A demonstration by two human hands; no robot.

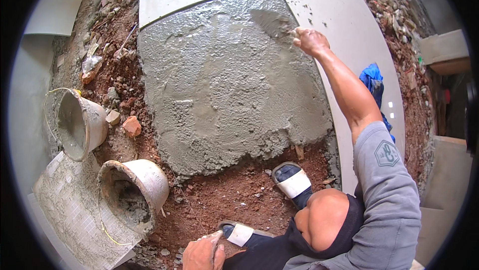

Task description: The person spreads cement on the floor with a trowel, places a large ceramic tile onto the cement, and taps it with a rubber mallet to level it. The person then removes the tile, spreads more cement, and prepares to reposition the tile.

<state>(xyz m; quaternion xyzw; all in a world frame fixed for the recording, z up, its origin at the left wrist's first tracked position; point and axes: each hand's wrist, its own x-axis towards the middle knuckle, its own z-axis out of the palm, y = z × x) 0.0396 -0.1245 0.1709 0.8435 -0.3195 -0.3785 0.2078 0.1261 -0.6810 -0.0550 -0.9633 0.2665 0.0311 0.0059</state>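
Observation:
Wet grey mortar (224, 80) lies spread in a wide bed, smooth and shiny at the far end, rough along the near edge. My right hand (312, 43) is stretched far forward, closed round the handle of a trowel (273, 22). The trowel's mortar-smeared blade rests on the bed's far right corner, beside the edge of a pale floor tile (344, 45). Low in the view, by my bent leg, my left hand (203, 254) has its fingers curled together. Whatever is inside them, if anything, is hidden.
Two mortar-caked buckets (92, 125) (152, 182) lean at the left, the nearer beside a patterned sheet (70, 205). Red soil (224, 195) with rubble surrounds my sandalled feet. A broken brick piece (131, 126) lies left of the mortar. Blue cloth (371, 78) sits on the right tile.

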